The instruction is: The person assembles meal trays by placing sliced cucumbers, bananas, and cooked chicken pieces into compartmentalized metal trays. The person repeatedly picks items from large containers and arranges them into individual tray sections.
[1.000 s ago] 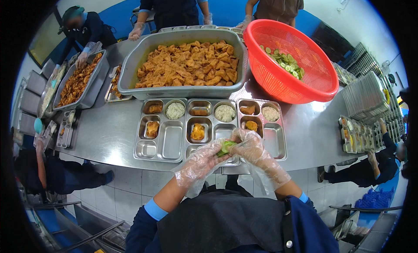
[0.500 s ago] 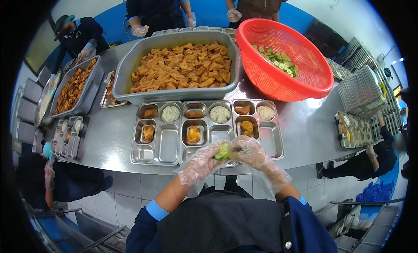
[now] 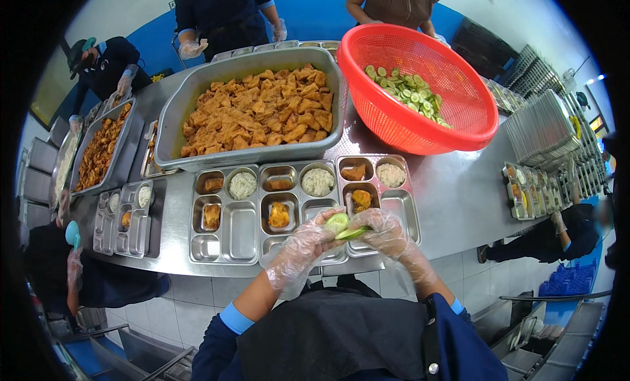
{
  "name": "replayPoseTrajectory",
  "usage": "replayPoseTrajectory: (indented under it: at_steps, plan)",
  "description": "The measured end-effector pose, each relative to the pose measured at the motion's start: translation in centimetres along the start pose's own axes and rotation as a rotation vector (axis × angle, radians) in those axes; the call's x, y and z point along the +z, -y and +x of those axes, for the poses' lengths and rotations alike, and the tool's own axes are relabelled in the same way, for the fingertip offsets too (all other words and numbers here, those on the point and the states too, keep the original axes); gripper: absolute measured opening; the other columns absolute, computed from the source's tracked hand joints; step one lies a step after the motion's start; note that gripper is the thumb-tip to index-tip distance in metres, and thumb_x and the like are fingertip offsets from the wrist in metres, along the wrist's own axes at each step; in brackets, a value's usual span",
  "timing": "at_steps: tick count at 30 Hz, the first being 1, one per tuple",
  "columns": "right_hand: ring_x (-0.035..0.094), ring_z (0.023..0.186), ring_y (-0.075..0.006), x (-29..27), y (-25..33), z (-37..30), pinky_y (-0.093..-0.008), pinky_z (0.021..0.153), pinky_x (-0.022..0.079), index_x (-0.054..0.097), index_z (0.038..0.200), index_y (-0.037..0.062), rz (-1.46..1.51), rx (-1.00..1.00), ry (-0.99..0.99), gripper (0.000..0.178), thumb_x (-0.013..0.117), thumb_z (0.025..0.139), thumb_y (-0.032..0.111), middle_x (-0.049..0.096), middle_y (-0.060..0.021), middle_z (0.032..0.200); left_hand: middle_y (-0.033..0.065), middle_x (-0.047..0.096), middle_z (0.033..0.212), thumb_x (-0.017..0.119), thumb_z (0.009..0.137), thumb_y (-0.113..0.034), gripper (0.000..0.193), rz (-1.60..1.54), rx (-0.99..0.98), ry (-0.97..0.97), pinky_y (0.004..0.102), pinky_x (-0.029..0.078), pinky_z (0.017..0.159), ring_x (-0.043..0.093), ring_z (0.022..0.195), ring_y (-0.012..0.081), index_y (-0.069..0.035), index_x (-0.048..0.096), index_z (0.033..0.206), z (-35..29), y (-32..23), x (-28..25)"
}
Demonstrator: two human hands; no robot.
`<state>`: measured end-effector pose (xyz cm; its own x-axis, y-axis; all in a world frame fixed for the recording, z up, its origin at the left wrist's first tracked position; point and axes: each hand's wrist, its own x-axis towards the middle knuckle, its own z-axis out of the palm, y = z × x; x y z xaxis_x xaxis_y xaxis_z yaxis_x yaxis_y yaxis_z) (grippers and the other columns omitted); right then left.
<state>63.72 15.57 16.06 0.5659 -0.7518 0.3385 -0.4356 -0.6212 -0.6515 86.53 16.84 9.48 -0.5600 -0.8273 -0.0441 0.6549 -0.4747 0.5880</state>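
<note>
My left hand [image 3: 307, 242], in a clear plastic glove, pinches a pale green cucumber slice [image 3: 337, 222]. My gloved right hand [image 3: 382, 234] grips another cucumber slice [image 3: 353, 234], which touches the first one. Both hands are above the near ends of a middle steel tray [image 3: 307, 212] and a right steel tray [image 3: 401, 202], partly hiding them. To their left lies a third compartment tray [image 3: 239, 233]. All three trays hold rice, a golden-brown piece and a smaller brown piece; no cucumber shows in their visible compartments.
Behind the trays stand a grey tub [image 3: 246, 155] of brown fried pieces and a red colander [image 3: 401, 137] with cucumber slices. Another grey tub [image 3: 125, 161] is at the left. Stacked trays [image 3: 541, 135] stand at the right. Several co-workers surround the steel table [image 3: 453, 191].
The cucumber slices between my hands now show as two, fanned apart. At the far left, a second filled tray shows beside the first. The whole view has shifted slightly.
</note>
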Motion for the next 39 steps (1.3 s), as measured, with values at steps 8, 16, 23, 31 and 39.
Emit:
replayPoseTrajectory:
  at_steps: [8,16,23,31,39]
  plan:
    - [0.064,0.080,-0.0103,-2.3,-0.2,0.2,-0.0265,0.076,0.052,0.070,0.117,-0.0013,0.535,0.614,0.045,0.030,0.071,0.096,0.020,0.068,-0.0025,0.087,0.0223,0.058,0.137,0.057,0.106,-0.022,0.051,-0.181,0.012,0.029,0.0375,0.058,0.102,0.065,0.122,0.0314,0.003,0.042,0.148,1.4,-0.7,-1.9]
    - [0.071,0.078,-0.0177,-2.0,-4.3,-2.2,-0.0337,0.074,0.059,0.069,0.128,0.0083,-0.048,1.015,0.239,0.036,0.068,0.099,0.030,0.074,-0.0089,0.097,0.0220,0.064,0.126,0.065,0.102,-0.030,0.043,0.263,-0.080,-0.202,0.0383,0.062,0.094,0.071,0.111,0.0341,0.000,0.053,0.131,-0.5,-0.5,-6.5]
    - [0.066,0.114,-0.0388,0.2,-4.7,-3.5,-0.0490,0.099,0.052,0.065,0.129,0.0091,-0.479,0.681,0.374,0.041,0.051,0.103,0.038,0.070,-0.0205,0.120,0.0057,0.068,0.116,0.071,0.097,-0.021,0.025,0.955,0.042,-0.444,0.0330,0.059,0.084,0.071,0.096,0.0159,-0.006,0.070,0.117,-6.9,-3.1,-8.5]
    - [0.069,0.093,-0.0390,-3.9,1.3,-2.2,-0.0499,0.083,0.055,0.070,0.121,0.0103,-0.445,0.644,0.127,0.031,0.068,0.095,0.027,0.072,-0.0216,0.102,0.0099,0.068,0.117,0.053,0.102,-0.032,0.031,2.017,0.100,-0.238,0.0452,0.051,0.095,0.064,0.109,0.0301,-0.017,0.066,0.126,-8.9,-0.3,-10.1]
    - [0.074,0.093,-0.0248,-21.0,3.1,5.6,-0.0403,0.080,0.058,0.075,0.115,0.0078,-0.905,-0.177,0.132,0.026,0.073,0.092,0.019,0.076,-0.0103,0.104,0.0205,0.063,0.129,0.062,0.094,-0.016,0.039,2.075,0.253,-0.314,0.0451,0.040,0.114,0.056,0.126,0.0359,-0.003,0.062,0.131,-9.0,0.4,-5.2]
